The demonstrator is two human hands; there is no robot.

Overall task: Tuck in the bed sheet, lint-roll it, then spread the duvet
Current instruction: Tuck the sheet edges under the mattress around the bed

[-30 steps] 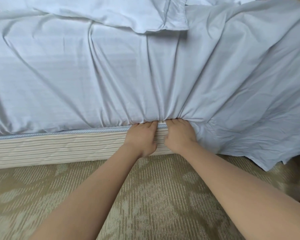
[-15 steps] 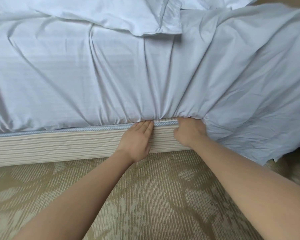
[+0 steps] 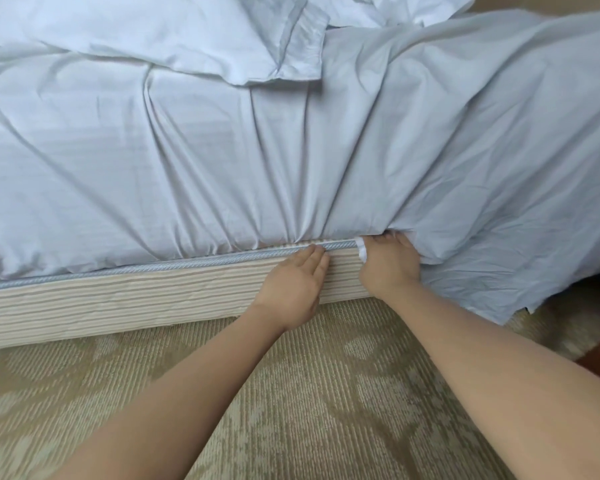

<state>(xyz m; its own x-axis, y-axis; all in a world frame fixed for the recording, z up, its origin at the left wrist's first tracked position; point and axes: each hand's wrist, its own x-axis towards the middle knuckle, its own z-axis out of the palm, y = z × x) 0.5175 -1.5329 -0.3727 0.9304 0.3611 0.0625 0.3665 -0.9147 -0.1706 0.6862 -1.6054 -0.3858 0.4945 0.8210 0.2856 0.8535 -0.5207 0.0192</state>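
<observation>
Fingers (image 3: 317, 258) of your left hand (image 3: 293, 289) are lying straight on the bed base (image 3: 118, 299); your right hand (image 3: 390, 265) is gripping the wrinkled pale-blue sheet (image 3: 326, 161), with no writing showing.

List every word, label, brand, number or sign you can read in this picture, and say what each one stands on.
No readable text anywhere.
Small white tag at the cord-piped mattress edge, beside the right hand: looks blank from here, too small to tell.
Pale blue bed sheet, striped beige bed base, patterned beige carpet: woven patterns only, no lettering.
</observation>
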